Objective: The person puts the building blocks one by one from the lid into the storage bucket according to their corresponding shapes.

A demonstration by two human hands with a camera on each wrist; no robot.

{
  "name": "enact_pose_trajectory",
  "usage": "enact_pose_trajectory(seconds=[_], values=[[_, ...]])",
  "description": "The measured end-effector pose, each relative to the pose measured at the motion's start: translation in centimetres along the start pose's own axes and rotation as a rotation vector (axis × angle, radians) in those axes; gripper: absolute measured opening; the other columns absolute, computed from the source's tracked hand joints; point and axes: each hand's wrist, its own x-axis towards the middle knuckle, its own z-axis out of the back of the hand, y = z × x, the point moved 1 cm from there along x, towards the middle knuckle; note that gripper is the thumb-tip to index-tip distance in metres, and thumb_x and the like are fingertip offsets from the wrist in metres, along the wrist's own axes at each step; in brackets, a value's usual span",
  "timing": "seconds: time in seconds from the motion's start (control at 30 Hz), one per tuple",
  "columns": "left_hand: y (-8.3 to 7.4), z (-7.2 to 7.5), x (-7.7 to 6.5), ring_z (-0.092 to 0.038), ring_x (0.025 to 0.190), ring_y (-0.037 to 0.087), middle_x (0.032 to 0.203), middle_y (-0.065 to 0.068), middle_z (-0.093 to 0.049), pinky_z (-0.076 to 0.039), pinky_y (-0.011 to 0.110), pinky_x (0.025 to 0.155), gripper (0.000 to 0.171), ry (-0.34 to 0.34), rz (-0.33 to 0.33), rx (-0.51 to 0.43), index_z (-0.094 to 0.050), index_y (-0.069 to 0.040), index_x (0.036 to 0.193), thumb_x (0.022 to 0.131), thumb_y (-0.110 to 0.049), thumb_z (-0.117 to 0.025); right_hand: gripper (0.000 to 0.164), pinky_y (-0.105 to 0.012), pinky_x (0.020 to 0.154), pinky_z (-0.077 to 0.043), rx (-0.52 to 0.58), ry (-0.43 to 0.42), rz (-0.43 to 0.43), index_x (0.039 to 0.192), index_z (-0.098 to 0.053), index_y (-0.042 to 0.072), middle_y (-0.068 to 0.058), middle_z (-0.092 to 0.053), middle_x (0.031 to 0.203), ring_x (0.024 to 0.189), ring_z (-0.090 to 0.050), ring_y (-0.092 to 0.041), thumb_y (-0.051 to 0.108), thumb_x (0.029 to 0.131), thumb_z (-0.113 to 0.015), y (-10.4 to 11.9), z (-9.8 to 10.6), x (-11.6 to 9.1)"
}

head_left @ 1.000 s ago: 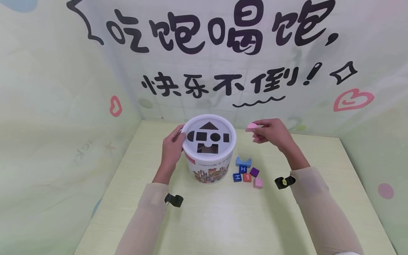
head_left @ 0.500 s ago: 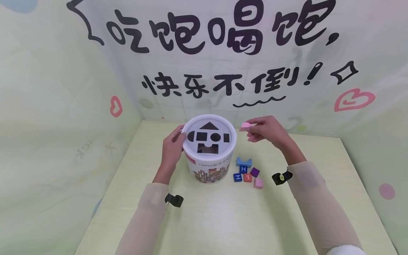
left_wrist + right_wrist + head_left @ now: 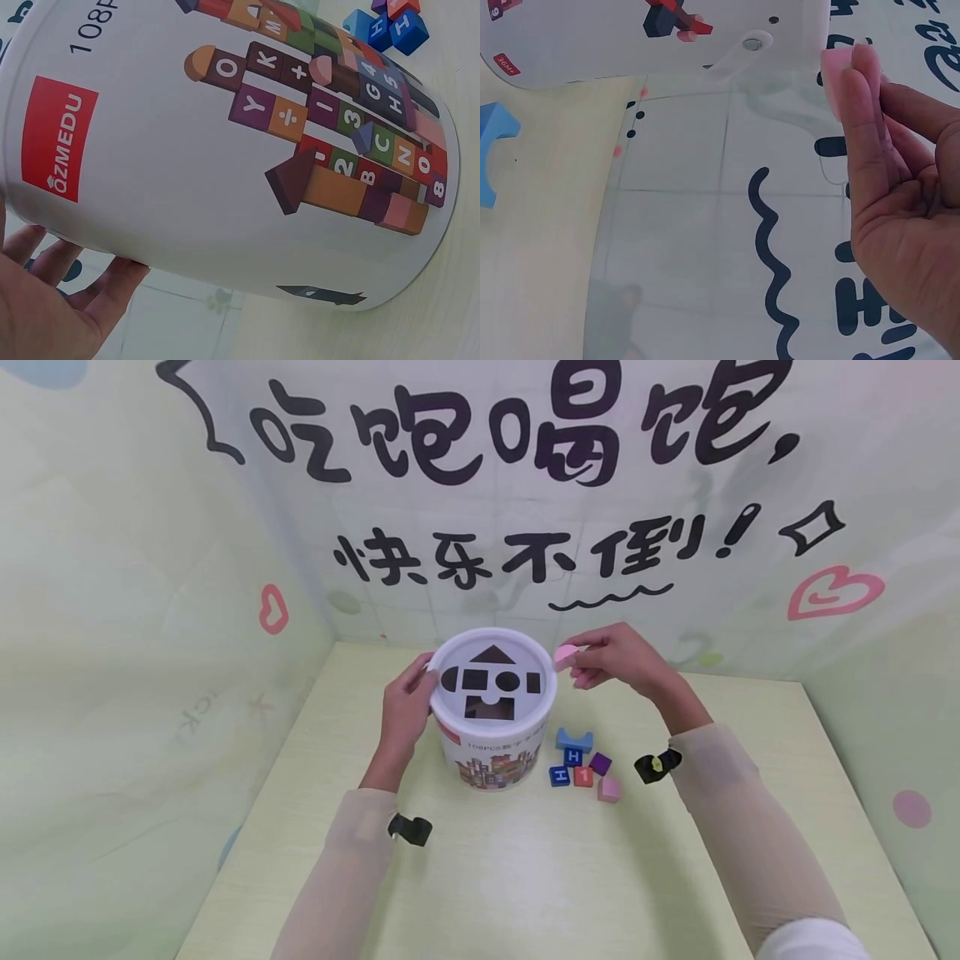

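- Bucket (image 3: 495, 752): a white round tub stands at the centre of the head view on a pale yellow table (image 3: 525, 877); its white lid (image 3: 492, 681) has dark cut-outs shaped as a triangle, half-circle, square, circle, small rectangle and an arch.
- Left hand (image 3: 405, 706): it rests against the bucket's left side near the lid rim, fingers lightly curved along the wall; in the left wrist view the fingertips (image 3: 112, 277) touch the white wall at the lower left of the frame.
- Right hand (image 3: 618, 656): raised just right of the lid's upper right edge, fingers close together and pinching a pink block (image 3: 565, 654).
- Pink block: rounded on one side, held above the table just beside the lid rim; I cannot tell whether it touches the rim. In the right wrist view it sits at the upper right, clamped by the fingertips (image 3: 862, 97).
- Loose blocks, right of the bucket's base: a blue arch block (image 3: 573, 741), two blue blocks marked H (image 3: 558, 776), a red one (image 3: 582, 777), a purple one (image 3: 599, 764) and a pink cube (image 3: 608, 789).
- Wall (image 3: 862, 460): pale, with large black characters across the top of the frame.
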Motion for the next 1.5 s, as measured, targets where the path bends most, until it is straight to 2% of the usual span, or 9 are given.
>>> enact_pose_trajectory(seconds=[0.27, 0.53, 0.73, 1.03, 1.2, 1.43, 1.5], values=[[-0.2, 0.0, -0.1, -0.067, 0.101, 0.021, 0.124, 0.006, -0.067, -0.060, 0.027, 0.079, 0.036, 0.000, 0.014, 0.007, -0.063, -0.026, 0.131, 0.096, -0.029, -0.056, 0.032, -0.037, 0.074, -0.062, 0.038, 0.036, 0.040, 0.124, -0.063, -0.001, -0.015, -0.068, 0.085, 0.071, -0.070, -0.021, 0.010, 0.095, -0.060, 0.1, -0.4, 0.4], [-0.2, -0.1, -0.1, -0.067, 0.102, 0.021, 0.125, 0.006, -0.067, -0.060, 0.026, 0.079, 0.036, -0.003, 0.013, 0.004, -0.063, -0.025, 0.131, 0.096, -0.028, -0.056, 0.033, -0.038, 0.076, -0.062, 0.026, 0.095, 0.071, 0.123, -0.065, 0.002, -0.017, -0.070, 0.099, 0.074, -0.069, -0.022, 0.013, 0.092, -0.065, 0.6, -1.3, 1.3], [-0.4, 0.0, -0.2, -0.067, 0.103, 0.022, 0.125, 0.006, -0.066, -0.060, 0.026, 0.079, 0.037, -0.003, 0.014, 0.005, -0.062, -0.025, 0.132, 0.096, -0.028, -0.056, 0.030, -0.038, 0.076, -0.062, 0.023, 0.109, 0.085, 0.120, -0.067, 0.004, -0.017, -0.070, 0.093, 0.074, -0.067, -0.023, 0.012, 0.091, -0.065, 1.3, -2.1, 2.1], [-0.3, 0.0, -0.3, -0.067, 0.102, 0.021, 0.125, 0.006, -0.066, -0.060, 0.026, 0.079, 0.036, -0.005, 0.015, 0.006, -0.062, -0.026, 0.132, 0.096, -0.028, -0.057, 0.026, -0.036, 0.071, -0.062, 0.050, 0.185, 0.111, 0.114, -0.069, 0.003, -0.016, -0.071, 0.091, 0.069, -0.066, -0.021, 0.012, 0.090, -0.066, 2.6, -3.5, 3.3], [-0.4, 0.0, -0.3, -0.067, 0.102, 0.021, 0.125, 0.006, -0.066, -0.060, 0.026, 0.079, 0.036, -0.004, 0.017, 0.011, -0.063, -0.026, 0.131, 0.096, -0.029, -0.056, 0.026, -0.036, 0.071, -0.062, 0.048, 0.234, 0.112, 0.114, -0.070, 0.005, -0.017, -0.071, 0.091, 0.069, -0.066, -0.021, 0.012, 0.090, -0.066, 3.1, -4.1, 4.0], [-0.5, 0.1, -0.3, -0.067, 0.102, 0.021, 0.126, 0.006, -0.066, -0.060, 0.026, 0.080, 0.036, -0.004, 0.017, 0.012, -0.062, -0.027, 0.131, 0.096, -0.030, -0.056, 0.027, -0.037, 0.074, -0.062, 0.073, 0.388, 0.094, 0.118, -0.067, 0.003, -0.020, -0.070, 0.099, 0.072, -0.067, -0.019, 0.012, 0.092, -0.065, 3.8, -5.4, 5.2], [-0.5, 0.0, -0.4, -0.067, 0.103, 0.021, 0.126, 0.005, -0.066, -0.060, 0.027, 0.080, 0.036, -0.003, 0.021, 0.019, -0.062, -0.028, 0.132, 0.096, -0.031, -0.056, 0.029, -0.037, 0.073, -0.062, 0.072, 0.417, 0.084, 0.119, -0.066, 0.002, -0.019, -0.071, 0.096, 0.072, -0.067, -0.018, 0.011, 0.092, -0.065, 3.9, -5.7, 5.5]])
